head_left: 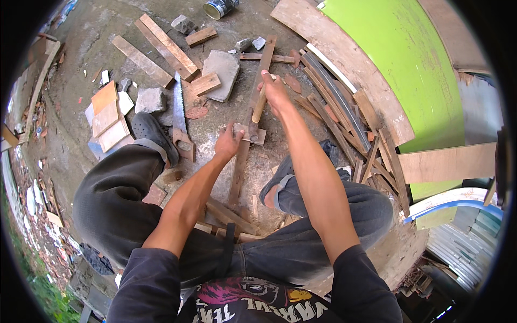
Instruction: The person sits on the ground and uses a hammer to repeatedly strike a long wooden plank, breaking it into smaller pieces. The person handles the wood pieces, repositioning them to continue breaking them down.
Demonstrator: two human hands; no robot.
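Note:
My right hand is closed around the wooden handle of a hammer. Its lower end, where the head looks to be, meets a short flat piece of wood. That piece lies crosswise on a long narrow wooden strip, which runs away from me between my feet. At the left end of the short piece, my left hand grips it with bent fingers. Whether a nail stands under the hammer is too small to tell. A second wooden strip crosses the far part of the long one.
To the left lies a handsaw beside a flat stone slab. Wooden offcuts, stones and stacked small boards lie around it. Long wood strips are heaped at right, near a green panel. A can lies far off.

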